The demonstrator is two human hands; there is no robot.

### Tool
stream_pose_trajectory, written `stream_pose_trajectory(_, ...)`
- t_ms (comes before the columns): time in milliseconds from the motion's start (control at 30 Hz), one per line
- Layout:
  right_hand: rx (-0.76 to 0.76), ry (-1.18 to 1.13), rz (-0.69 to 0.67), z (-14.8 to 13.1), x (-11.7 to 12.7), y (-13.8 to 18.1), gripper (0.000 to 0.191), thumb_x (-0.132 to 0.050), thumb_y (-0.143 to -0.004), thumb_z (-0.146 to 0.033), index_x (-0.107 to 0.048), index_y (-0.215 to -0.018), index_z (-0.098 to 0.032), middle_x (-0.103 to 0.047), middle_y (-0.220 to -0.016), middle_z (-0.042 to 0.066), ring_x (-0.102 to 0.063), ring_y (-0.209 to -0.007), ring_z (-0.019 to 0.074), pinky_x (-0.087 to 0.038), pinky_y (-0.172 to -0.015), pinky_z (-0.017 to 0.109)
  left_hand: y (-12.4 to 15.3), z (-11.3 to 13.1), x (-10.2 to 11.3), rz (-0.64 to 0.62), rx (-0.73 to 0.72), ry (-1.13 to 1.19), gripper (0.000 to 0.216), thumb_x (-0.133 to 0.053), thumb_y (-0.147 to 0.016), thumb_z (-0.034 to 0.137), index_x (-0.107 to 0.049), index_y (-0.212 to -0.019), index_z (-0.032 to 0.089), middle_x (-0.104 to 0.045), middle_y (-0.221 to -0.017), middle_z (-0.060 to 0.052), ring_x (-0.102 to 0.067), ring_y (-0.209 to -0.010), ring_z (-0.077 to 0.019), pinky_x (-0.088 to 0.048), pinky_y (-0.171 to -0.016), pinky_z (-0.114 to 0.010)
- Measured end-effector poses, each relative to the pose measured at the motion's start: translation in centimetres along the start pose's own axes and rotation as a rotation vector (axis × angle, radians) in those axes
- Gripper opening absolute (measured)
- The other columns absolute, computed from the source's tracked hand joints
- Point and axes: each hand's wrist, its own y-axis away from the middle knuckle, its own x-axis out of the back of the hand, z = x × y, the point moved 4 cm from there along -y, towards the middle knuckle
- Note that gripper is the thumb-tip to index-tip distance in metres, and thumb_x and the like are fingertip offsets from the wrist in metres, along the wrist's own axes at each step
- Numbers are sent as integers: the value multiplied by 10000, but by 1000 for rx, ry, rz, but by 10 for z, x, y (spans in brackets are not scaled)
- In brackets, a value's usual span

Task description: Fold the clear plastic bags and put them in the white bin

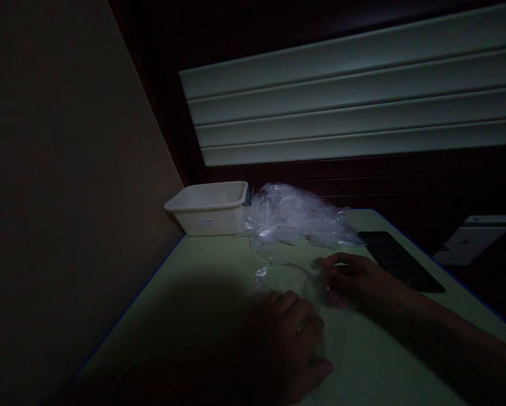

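Observation:
The scene is very dark. My left hand (pixel 293 338) rests on the pale green table (pixel 202 282) with its fingers curled and pressed onto a clear plastic bag (pixel 287 276) lying flat there. My right hand (pixel 354 279) lies just beyond it, fingers bent and pinching the same bag's far edge. A heap of clear plastic bags (pixel 295 217) sits behind both hands at the back of the table.
A white plastic tub (pixel 208 208) stands at the back left by the wall. A flat black object (pixel 399 259) lies at the right near the blue-edged table side. Closed blinds (pixel 354 96) hang behind.

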Motion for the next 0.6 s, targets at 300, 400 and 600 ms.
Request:
stream_pose_trajectory(300,231,800,198,-36,9,17,310,-498,-892,-471,-579,-994,-190,-704,-868,98,-670,-718,231,-511,-599,330,13,-7,-25,4,-107,-83,473,-447,-899,588,-580,-1033,155,-622,-1017,-75,-553,-945,-214,-438,-798,-353)
stream_pose_trajectory(400,399,872,167,-42,0,24,357,-511,-894,-438,-524,-1159,-198,-663,-1081,116,-651,-925,254,-529,-767,371,13,-9,-23,17,-143,-102,452,-449,-908,569,-587,-1015,151,-634,-1028,-70,-552,-1014,-224,-419,-902,-398)
stream_pose_trajectory(600,602,958,-85,-36,-24,28,541,-578,-871,-385,-370,-1352,-249,-496,-1348,113,-521,-1191,283,-444,-991,439,13,-12,-10,4,-185,-70,319,-489,-920,449,-609,-952,155,-654,-1043,-64,-500,-1180,-232,-300,-1075,-410)
